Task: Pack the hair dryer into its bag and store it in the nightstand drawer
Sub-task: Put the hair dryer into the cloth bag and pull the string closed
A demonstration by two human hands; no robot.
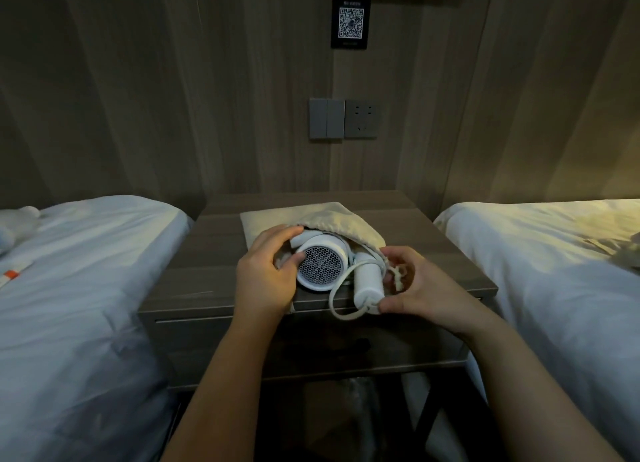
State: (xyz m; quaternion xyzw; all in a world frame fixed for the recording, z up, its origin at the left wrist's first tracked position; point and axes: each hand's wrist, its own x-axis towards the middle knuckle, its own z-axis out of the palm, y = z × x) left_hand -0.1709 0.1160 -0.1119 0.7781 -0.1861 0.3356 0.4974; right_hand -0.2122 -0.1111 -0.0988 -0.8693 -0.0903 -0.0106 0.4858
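Observation:
A white hair dryer [322, 267] lies on the nightstand [194, 253], its mesh back facing me and its front half inside a beige drawstring bag [322, 215]. Its folded handle [369, 281] and a loop of white cord [337, 305] stick out over the front edge. My left hand [266, 274] grips the bag's left mouth edge against the dryer body. My right hand [419, 288] pinches the bag's right edge and drawstring beside the handle's end. The drawer [214, 340] below the top is closed.
A bed with white sheets [79, 288] stands to the left and another bed [554, 271] to the right, both close to the nightstand. On the wooden wall behind are a switch and socket panel [343, 118] and a QR-code sign [350, 18].

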